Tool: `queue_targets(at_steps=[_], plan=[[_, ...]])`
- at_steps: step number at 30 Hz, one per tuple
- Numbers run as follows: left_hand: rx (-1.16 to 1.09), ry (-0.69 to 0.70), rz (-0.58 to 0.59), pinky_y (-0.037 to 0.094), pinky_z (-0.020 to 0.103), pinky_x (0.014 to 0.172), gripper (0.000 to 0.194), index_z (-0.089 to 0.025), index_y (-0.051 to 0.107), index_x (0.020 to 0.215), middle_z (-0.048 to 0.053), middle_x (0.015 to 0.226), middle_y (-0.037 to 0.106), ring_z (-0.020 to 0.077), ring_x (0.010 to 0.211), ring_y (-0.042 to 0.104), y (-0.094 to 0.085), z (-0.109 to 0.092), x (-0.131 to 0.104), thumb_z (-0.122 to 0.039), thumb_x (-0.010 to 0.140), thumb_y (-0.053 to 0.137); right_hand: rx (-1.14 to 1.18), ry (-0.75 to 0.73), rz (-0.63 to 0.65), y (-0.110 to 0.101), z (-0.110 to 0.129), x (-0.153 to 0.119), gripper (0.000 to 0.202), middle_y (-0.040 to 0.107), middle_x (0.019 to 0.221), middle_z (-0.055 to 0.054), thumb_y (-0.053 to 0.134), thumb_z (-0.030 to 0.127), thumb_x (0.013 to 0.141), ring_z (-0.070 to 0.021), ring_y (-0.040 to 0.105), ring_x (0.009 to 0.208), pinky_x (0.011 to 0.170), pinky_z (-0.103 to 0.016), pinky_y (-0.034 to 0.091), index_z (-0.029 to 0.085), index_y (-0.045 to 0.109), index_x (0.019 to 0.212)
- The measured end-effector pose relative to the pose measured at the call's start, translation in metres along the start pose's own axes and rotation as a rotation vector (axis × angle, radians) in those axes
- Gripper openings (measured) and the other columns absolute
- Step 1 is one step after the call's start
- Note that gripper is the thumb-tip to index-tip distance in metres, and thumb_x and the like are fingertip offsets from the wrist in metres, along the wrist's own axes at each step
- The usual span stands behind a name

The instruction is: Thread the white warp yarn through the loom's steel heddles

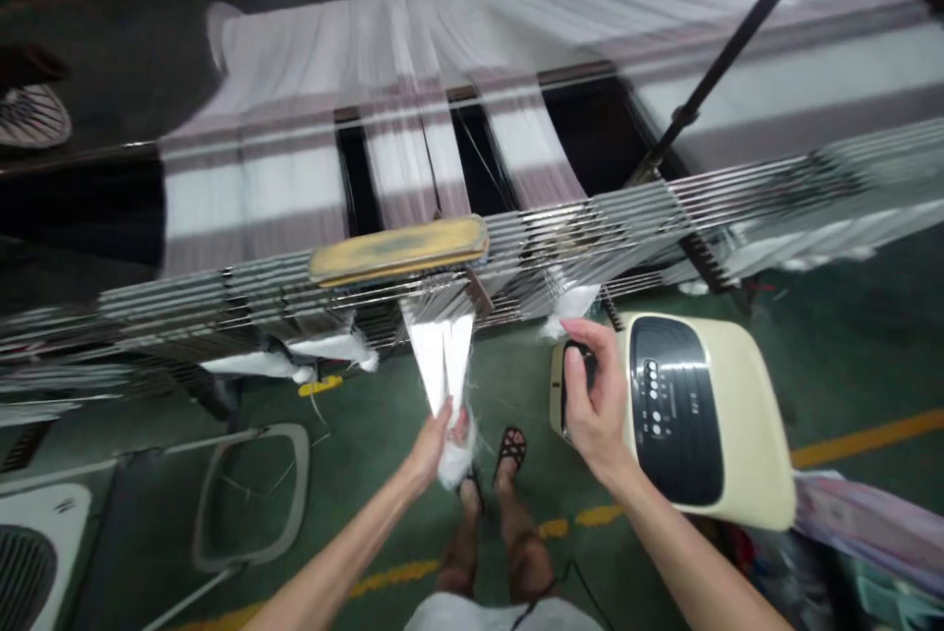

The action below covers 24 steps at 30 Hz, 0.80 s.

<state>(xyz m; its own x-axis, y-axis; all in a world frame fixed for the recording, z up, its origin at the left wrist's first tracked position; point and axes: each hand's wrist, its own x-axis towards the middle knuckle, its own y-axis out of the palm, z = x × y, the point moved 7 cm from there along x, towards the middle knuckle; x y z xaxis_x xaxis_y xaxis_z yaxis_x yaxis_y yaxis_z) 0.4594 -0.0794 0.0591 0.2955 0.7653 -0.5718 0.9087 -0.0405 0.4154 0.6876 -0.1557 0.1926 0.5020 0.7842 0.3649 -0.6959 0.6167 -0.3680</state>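
Observation:
A gathered bundle of white warp threads (441,356) comes down from the rack of thin metal bars, and my left hand (437,444) is closed round its lower end. Below those fingers hangs a fluffy white tuft (455,462). My right hand (596,395) is raised to the right, in front of the beige appliance, with fingers curved and thumb apart; nothing shows between them. On top of the bars, above the bundle, lies a brush with a worn yellow wooden back (398,250), bristles downward.
Thin metal bars (280,302) span the view, with white and mauve threads (258,199) stretched behind. A beige appliance with a dark control panel (744,415) stands at right. A pale frame (299,503) and a chair-like white thing (70,523) are lower left. A dark rod (730,51) slants upper right.

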Motion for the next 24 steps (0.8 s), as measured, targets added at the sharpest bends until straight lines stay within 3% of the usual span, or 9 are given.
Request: queue_targets(at_steps=[3, 5, 7, 10, 13, 16, 20, 22, 24], plan=[[0.005, -0.027, 0.002, 0.037, 0.024, 0.048, 0.046, -0.017, 0.047, 0.059, -0.005, 0.044, 0.037, 0.0112, 0.044, 0.043, 0.008, -0.014, -0.013, -0.058, 0.075, 0.062, -0.037, -0.364, 0.072, 0.024, 0.094, 0.064, 0.023, 0.057, 0.116, -0.011, 0.043, 0.021, 0.091, -0.0232, 0.052, 0.112, 0.099, -0.045, 0.04, 0.02, 0.051, 0.112], [0.01, -0.033, 0.0, 0.037, 0.024, 0.047, 0.048, -0.016, 0.049, 0.06, -0.005, 0.044, 0.038, 0.0113, 0.043, 0.044, 0.013, -0.017, -0.019, -0.061, 0.073, 0.062, -0.167, -0.513, 0.182, 0.059, 0.129, 0.089, 0.028, 0.053, 0.125, -0.012, 0.045, 0.026, 0.091, -0.0251, 0.047, 0.119, 0.102, -0.047, 0.037, 0.019, 0.048, 0.118], [0.023, -0.046, -0.008, 0.036, 0.024, 0.046, 0.051, -0.015, 0.052, 0.061, -0.004, 0.044, 0.04, 0.0116, 0.043, 0.045, 0.014, -0.015, -0.024, -0.065, 0.07, 0.062, -0.351, -0.626, 0.376, 0.106, 0.141, 0.1, 0.038, 0.052, 0.127, -0.013, 0.052, 0.035, 0.089, -0.0276, 0.046, 0.12, 0.104, -0.048, 0.033, 0.017, 0.047, 0.122], [0.064, -0.088, -0.022, 0.036, 0.024, 0.044, 0.055, -0.014, 0.056, 0.063, -0.003, 0.044, 0.043, 0.0121, 0.043, 0.046, 0.009, 0.007, -0.03, -0.069, 0.066, 0.063, -0.625, -0.689, 0.649, 0.166, 0.126, 0.1, 0.049, 0.057, 0.115, -0.016, 0.065, 0.036, 0.081, -0.0299, 0.052, 0.108, 0.097, -0.048, 0.038, 0.011, 0.049, 0.121], [0.112, -0.124, -0.044, 0.034, 0.023, 0.043, 0.058, -0.013, 0.057, 0.061, -0.001, 0.044, 0.046, 0.0111, 0.041, 0.045, -0.012, 0.035, -0.032, -0.071, 0.063, 0.064, -0.684, -0.686, 0.681, 0.186, 0.115, 0.099, 0.049, 0.059, 0.108, -0.016, 0.067, 0.026, 0.08, -0.0291, 0.054, 0.101, 0.088, -0.045, 0.043, 0.009, 0.049, 0.122], [0.128, -0.071, -0.128, 0.033, 0.021, 0.042, 0.057, -0.011, 0.06, 0.06, 0.0, 0.047, 0.05, 0.0088, 0.041, 0.042, -0.057, 0.04, -0.03, -0.067, 0.062, 0.066, -0.437, -0.609, 0.491, 0.151, 0.128, 0.099, 0.048, 0.058, 0.113, -0.014, 0.064, 0.027, 0.082, -0.0269, 0.053, 0.104, 0.089, -0.044, 0.045, 0.014, 0.046, 0.125], [0.056, 0.084, -0.315, 0.04, 0.021, 0.046, 0.048, -0.011, 0.065, 0.074, 0.003, 0.061, 0.061, 0.0113, 0.05, 0.051, -0.113, 0.019, -0.043, -0.057, 0.063, 0.071, 0.034, -0.237, 0.021, 0.034, 0.136, 0.079, 0.047, 0.053, 0.125, -0.01, 0.054, 0.03, 0.086, -0.0227, 0.055, 0.111, 0.097, -0.045, 0.044, 0.023, 0.04, 0.131], [0.061, 0.023, -0.272, 0.037, 0.021, 0.042, 0.048, -0.011, 0.064, 0.07, 0.003, 0.058, 0.06, 0.0108, 0.045, 0.048, -0.105, 0.025, -0.056, -0.058, 0.064, 0.069, 0.235, 0.036, -0.097, -0.017, 0.115, 0.046, 0.042, 0.055, 0.126, -0.008, 0.05, 0.029, 0.086, -0.0229, 0.054, 0.117, 0.102, -0.048, 0.041, 0.025, 0.046, 0.128], [0.101, -0.12, -0.115, 0.029, 0.021, 0.037, 0.053, -0.011, 0.061, 0.062, 0.0, 0.047, 0.051, 0.0077, 0.037, 0.037, -0.074, 0.042, -0.067, -0.064, 0.065, 0.065, 0.418, 0.351, -0.095, -0.044, 0.076, -0.001, 0.041, 0.056, 0.128, -0.009, 0.057, 0.028, 0.08, -0.0267, 0.054, 0.119, 0.1, -0.05, 0.043, 0.025, 0.054, 0.12]])
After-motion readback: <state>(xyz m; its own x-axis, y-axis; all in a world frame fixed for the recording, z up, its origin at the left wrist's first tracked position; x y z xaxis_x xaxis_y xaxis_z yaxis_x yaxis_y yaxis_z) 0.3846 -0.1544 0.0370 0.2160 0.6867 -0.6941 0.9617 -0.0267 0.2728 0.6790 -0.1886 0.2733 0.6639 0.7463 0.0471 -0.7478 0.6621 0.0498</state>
